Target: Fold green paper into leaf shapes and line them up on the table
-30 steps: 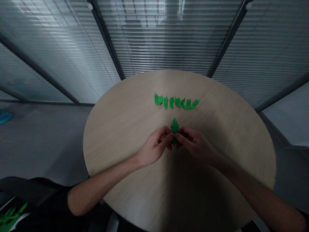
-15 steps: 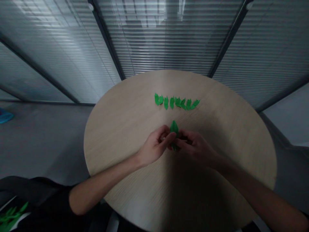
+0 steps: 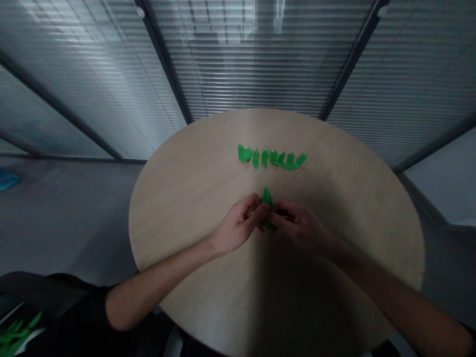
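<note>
A small green piece of folded paper (image 3: 266, 196), pointed at its far end, is held upright between my two hands over the middle of the table. My left hand (image 3: 241, 220) is closed, its thumb lying across the front of the piece. From the other side, my right hand (image 3: 297, 223) pinches the lower part with thumb and fingers. Fingers cover the middle of the piece, and its lower tip shows beneath them. Beyond my hands lies a row of several similar green folded pieces (image 3: 265, 157).
The round wooden table (image 3: 178, 198) carries the row in its far half. Glass panels with blinds (image 3: 256, 74) stand close behind it. At the lower left, more green pieces (image 3: 18, 332) rest on something white. A blue object (image 3: 8, 179) is on the floor at far left.
The held green piece has shifted very slightly left and tilted a little. My right fingertips have moved slightly along its edge. The row of pieces stays as it was.
</note>
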A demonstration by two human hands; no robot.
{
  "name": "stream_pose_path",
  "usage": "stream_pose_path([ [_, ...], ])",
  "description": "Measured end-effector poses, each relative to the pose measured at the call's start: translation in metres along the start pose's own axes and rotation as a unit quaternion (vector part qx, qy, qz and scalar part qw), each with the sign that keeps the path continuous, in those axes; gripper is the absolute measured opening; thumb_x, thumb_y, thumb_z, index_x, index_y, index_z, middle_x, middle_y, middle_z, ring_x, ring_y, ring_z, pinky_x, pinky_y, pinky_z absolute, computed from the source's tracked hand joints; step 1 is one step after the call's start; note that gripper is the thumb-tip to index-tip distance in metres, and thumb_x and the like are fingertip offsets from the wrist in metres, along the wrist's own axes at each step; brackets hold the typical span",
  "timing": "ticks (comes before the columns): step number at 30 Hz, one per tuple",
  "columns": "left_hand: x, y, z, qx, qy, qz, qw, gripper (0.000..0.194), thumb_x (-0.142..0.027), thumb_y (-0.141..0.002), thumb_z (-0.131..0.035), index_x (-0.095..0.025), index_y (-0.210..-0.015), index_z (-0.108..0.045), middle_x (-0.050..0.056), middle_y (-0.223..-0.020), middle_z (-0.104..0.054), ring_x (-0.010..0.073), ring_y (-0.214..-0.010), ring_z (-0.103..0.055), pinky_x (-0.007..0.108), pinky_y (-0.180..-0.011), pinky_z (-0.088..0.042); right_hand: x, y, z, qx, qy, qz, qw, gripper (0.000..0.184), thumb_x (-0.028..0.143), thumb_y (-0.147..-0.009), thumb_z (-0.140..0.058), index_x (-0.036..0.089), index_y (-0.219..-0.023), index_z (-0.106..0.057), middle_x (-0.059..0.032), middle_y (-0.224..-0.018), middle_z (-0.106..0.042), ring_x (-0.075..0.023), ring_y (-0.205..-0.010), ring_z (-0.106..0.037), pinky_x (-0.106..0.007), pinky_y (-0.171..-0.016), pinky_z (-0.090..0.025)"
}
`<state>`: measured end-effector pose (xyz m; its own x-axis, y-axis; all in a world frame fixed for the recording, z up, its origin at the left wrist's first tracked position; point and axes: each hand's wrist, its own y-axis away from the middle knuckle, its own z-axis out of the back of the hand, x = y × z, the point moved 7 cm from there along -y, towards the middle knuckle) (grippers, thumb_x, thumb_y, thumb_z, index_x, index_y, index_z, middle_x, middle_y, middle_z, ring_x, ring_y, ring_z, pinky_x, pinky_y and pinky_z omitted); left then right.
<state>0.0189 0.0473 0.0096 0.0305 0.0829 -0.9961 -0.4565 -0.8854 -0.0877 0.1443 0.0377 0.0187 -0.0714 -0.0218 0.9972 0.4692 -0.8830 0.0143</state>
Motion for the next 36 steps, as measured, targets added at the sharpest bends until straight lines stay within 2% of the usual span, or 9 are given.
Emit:
stream_pose_path([
  [4,-0.003,-0.002,0.001,-0.009,-0.008,-0.012,1.0,0.037,-0.051,-0.1,-0.061,-0.017,-0.086,-0.055,0.0,-0.067,-0.063,0.0125,-0.061,-0.062,0.023,-0.055,-0.05,0.0,0.0,-0.001,0.02,-0.013,0.0,1.0,0.035,0.052,-0.096,-0.066,0.019,-0.083,-0.068,-0.0017,-0.079,-0.065,-0.0151,-0.073,-0.058,-0.029,-0.069,-0.047],
  [9,-0.006,-0.002,0.004,-0.028,-0.022,-0.018,0.999,0.04,-0.051,-0.099,-0.062,-0.02,-0.078,-0.051,-0.004,-0.06,-0.053,0.01,-0.054,-0.052,0.022,-0.049,-0.042,-0.012,-0.001,0.0,0.018,0.026,-0.015,0.999,0.042,0.06,-0.097,-0.063,0.019,-0.087,-0.068,-0.0011,-0.078,-0.062,-0.0149,-0.07,-0.055,-0.028,-0.064,-0.045],
  [14,-0.006,-0.002,0.001,-0.01,-0.016,-0.014,1.0,0.043,-0.058,-0.099,-0.059,-0.02,-0.081,-0.052,-0.002,-0.065,-0.057,0.0119,-0.058,-0.057,0.023,-0.052,-0.046,-0.006,-0.001,-0.004,0.023,0.024,-0.001,0.999,0.047,0.063,-0.098,-0.059,0.019,-0.083,-0.067,-0.0013,-0.075,-0.06,-0.0144,-0.069,-0.053,-0.027,-0.062,-0.044],
  [22,0.001,-0.004,0.005,-0.017,-0.08,-0.004,0.997,0.049,-0.061,-0.098,-0.06,-0.019,-0.073,-0.053,-0.003,-0.061,-0.05,0.0103,-0.055,-0.045,0.024,-0.05,-0.035,-0.008,0.002,-0.009,0.055,0.004,-0.002,0.998,0.037,0.055,-0.1,-0.061,0.02,-0.092,-0.07,0.0002,-0.081,-0.059,-0.013,-0.071,-0.05,-0.026,-0.064,-0.041],
  [25,0.001,-0.003,0.004,-0.014,-0.059,-0.006,0.998,0.049,-0.061,-0.098,-0.059,-0.019,-0.074,-0.051,-0.003,-0.064,-0.05,0.0106,-0.058,-0.047,0.024,-0.052,-0.037,-0.011,0.001,-0.01,0.06,0.009,-0.006,0.998,0.038,0.056,-0.1,-0.059,0.02,-0.094,-0.07,0.0008,-0.079,-0.057,-0.0127,-0.068,-0.048,-0.026,-0.062,-0.039],
  [29,0.001,-0.003,0.0,0.009,-0.024,0.014,1.0,0.049,-0.064,-0.1,-0.053,-0.019,-0.081,-0.052,0.0,-0.066,-0.06,0.0135,-0.059,-0.06,0.025,-0.055,-0.047,-0.007,0.0,-0.01,0.062,0.03,0.001,0.998,0.042,0.056,-0.102,-0.057,0.019,-0.083,-0.066,-0.0001,-0.076,-0.06,-0.0136,-0.07,-0.052,-0.027,-0.066,-0.042],
  [33,-0.002,-0.003,0.004,-0.014,-0.077,-0.007,0.997,0.052,-0.061,-0.106,-0.041,-0.019,-0.077,-0.053,-0.001,-0.062,-0.059,0.0119,-0.057,-0.059,0.024,-0.055,-0.047,-0.003,0.0,-0.008,0.052,0.053,0.0,0.997,0.043,0.056,-0.102,-0.056,0.019,-0.084,-0.068,-0.0011,-0.075,-0.06,-0.0147,-0.071,-0.053,-0.028,-0.065,-0.041],
  [36,-0.003,-0.003,0.004,-0.025,-0.109,-0.019,0.994,0.049,-0.056,-0.108,-0.04,-0.019,-0.077,-0.052,-0.002,-0.061,-0.056,0.0111,-0.055,-0.057,0.023,-0.053,-0.045,-0.003,0.0,-0.008,0.047,0.062,0.003,0.997,0.043,0.056,-0.101,-0.056,0.018,-0.085,-0.069,-0.0011,-0.076,-0.059,-0.0137,-0.069,-0.051,-0.027,-0.063,-0.039],
])
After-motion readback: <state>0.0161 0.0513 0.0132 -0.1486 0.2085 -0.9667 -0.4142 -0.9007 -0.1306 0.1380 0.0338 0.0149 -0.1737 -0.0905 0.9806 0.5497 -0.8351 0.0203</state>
